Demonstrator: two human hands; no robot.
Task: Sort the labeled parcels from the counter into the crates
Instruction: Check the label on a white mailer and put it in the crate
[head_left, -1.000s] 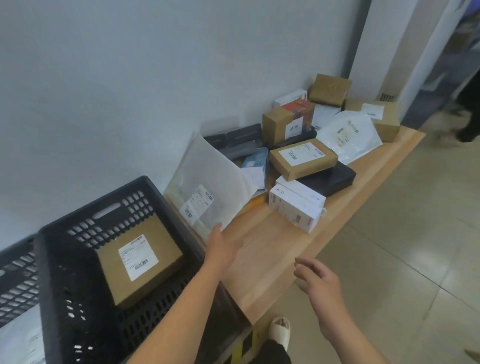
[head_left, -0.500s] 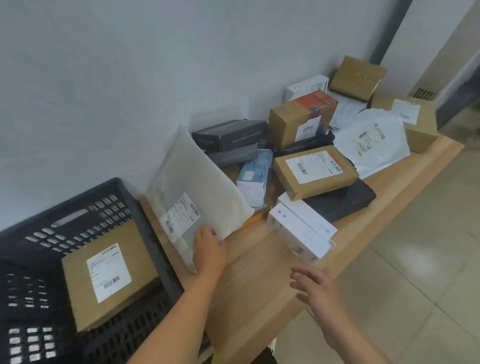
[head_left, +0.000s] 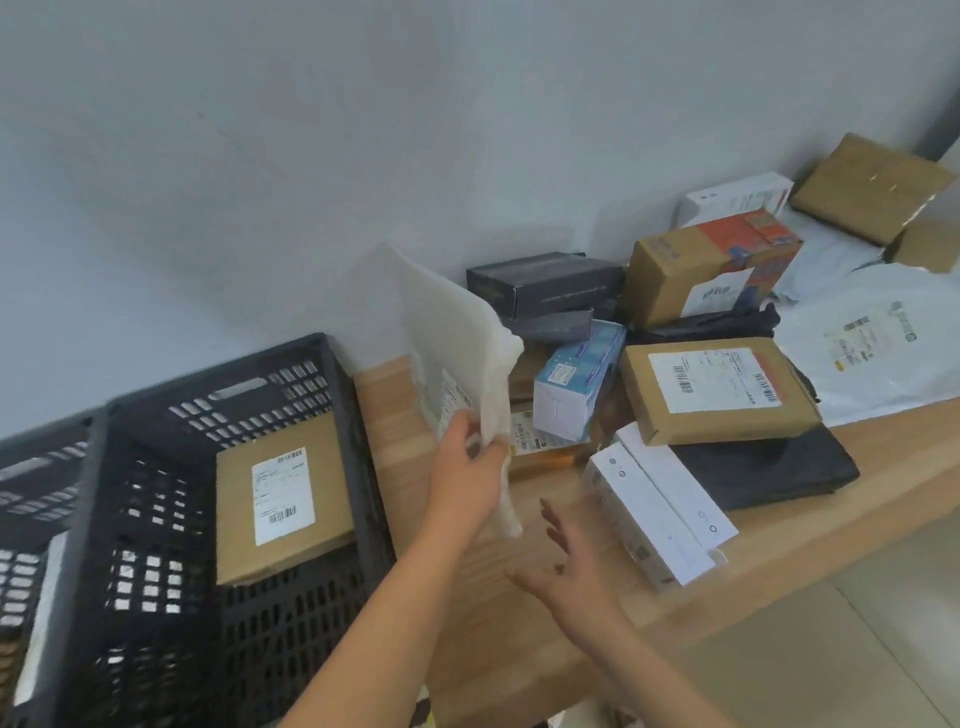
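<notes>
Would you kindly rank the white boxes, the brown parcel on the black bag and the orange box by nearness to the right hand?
1. White boxes, beside the right hand.
2. Brown parcel, behind them, on the black bag.
3. Orange box, back by the wall.

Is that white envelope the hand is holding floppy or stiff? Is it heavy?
Probably bendy, not limp: the envelope stands up from the left hand, yet its edge curls over. Likely light, since a pinch at one edge holds it. Its flat shape shouldn't roll.
</notes>
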